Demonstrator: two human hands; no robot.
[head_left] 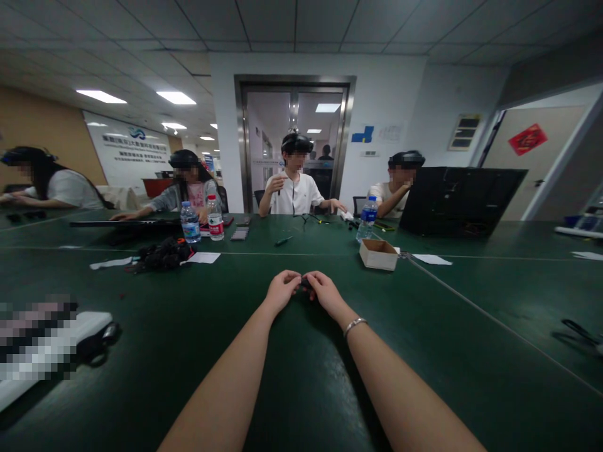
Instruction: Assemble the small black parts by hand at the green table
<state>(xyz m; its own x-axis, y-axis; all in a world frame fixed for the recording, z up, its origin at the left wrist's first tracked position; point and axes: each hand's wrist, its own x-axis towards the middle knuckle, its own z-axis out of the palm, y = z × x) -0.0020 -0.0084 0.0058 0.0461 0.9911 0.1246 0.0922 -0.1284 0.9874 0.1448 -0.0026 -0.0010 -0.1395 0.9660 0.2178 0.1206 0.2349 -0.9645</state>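
Both my arms stretch out over the dark green table. My left hand and my right hand meet at the middle of it, fingers curled. Between the fingertips sits a small dark object, pinched from both sides; it is too small to name. A silver bracelet circles my right wrist. A small open cardboard box stands just beyond my right hand.
Several people with head-mounted cameras sit at the far side and left. Water bottles, a black cable pile, paper slips, a phone, a green pen, an open laptop, and scissors at right lie about.
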